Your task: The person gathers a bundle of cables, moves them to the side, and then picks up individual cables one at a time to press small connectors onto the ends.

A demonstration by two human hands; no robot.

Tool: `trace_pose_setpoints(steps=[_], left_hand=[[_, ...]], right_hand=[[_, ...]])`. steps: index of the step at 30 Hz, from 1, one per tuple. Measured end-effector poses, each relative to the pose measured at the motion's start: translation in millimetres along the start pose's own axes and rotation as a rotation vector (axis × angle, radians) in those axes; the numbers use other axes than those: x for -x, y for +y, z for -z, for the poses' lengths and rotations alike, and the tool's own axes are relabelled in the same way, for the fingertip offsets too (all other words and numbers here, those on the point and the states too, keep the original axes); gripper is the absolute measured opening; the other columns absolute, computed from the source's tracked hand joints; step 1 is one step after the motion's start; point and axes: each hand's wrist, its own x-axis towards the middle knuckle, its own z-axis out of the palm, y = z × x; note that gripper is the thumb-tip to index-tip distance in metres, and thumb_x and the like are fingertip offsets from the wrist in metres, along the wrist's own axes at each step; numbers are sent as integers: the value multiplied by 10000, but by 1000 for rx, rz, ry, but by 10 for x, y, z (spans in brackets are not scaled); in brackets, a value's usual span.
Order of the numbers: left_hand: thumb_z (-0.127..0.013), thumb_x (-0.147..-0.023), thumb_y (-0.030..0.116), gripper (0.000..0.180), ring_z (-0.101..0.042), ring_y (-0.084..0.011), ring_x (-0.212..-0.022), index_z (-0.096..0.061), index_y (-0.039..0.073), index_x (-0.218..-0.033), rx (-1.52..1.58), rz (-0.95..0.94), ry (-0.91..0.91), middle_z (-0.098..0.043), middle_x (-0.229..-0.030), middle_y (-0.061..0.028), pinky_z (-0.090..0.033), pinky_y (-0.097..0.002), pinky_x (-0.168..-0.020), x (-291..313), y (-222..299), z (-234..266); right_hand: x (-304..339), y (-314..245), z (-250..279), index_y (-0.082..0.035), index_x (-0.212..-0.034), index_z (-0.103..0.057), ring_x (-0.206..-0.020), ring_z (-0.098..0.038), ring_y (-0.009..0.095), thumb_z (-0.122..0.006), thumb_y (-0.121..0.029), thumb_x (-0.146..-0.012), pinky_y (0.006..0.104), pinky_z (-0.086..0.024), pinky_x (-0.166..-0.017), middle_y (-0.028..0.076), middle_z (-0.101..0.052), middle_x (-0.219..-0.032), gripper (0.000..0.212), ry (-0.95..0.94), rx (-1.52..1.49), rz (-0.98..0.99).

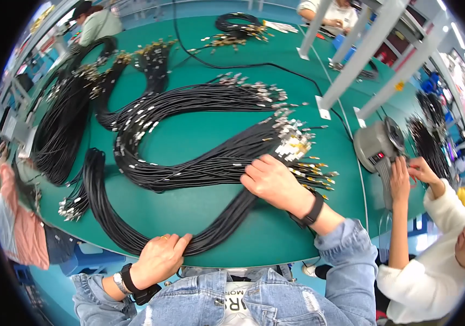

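Note:
A thick bundle of black cables [105, 209] curves along the near edge of the green table. My left hand [162, 258] is closed over its middle, at the table edge. Closer to the gold-tipped connectors [316, 174], my right hand [273, 182] grips the same bundle, fingers curled around it. The bundle's left part folds over, and white-tipped ends [74, 208] lie beside the fold. Just beyond my right hand rests a large C-shaped pile of black cables [189, 100] with white labels and metal connectors; the hand overlaps its near edge.
More cable bundles [67, 130] lie at the left, and a coil [238, 23] at the far side. Grey metal posts [352, 54] rise at the right. There a co-worker's hands [401, 182] work at a grey machine [374, 144]. Other people sit around the table.

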Motion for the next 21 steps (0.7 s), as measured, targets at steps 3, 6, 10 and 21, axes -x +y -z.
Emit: trace_pose_setpoints(steps=[3,6,10,21], left_hand=[[-672,-731,167,531,-606,-302,-834,-487,20,-1206,342,18,-117,-605,-953,-131,-490,-401,-680,95,165,-43],[-636,-763,153,505,-592,-291,-871,-466,13,-1218,403,-66,162,-577,-927,-161,-486,-390,-708,-14,252,-345],[-700,-763,246,596,-580,-315,-998,-448,48,-1266,299,80,14,-577,-1101,-159,-488,-400,-817,-261,200,-207],[-660,-853,402,437,-554,-206,-1015,-560,53,-1096,1007,809,1216,-558,-1149,-96,-455,-356,-869,198,-891,201]], right_hand=[[142,-61,102,-88,-688,-487,-727,-519,221,-624,-78,-596,337,-407,-669,38,-482,-697,165,-143,-132,-51],[280,93,68,-84,-697,-497,-736,-525,270,-635,-14,-499,369,-404,-676,62,-495,-704,252,-210,-225,-80],[267,290,161,-77,-704,-518,-724,-531,286,-635,10,-500,385,-396,-669,79,-510,-696,251,-217,-73,-171],[596,194,352,-25,-693,-474,-717,-475,317,-567,82,-508,398,-375,-696,124,-450,-702,232,-239,38,-264]])
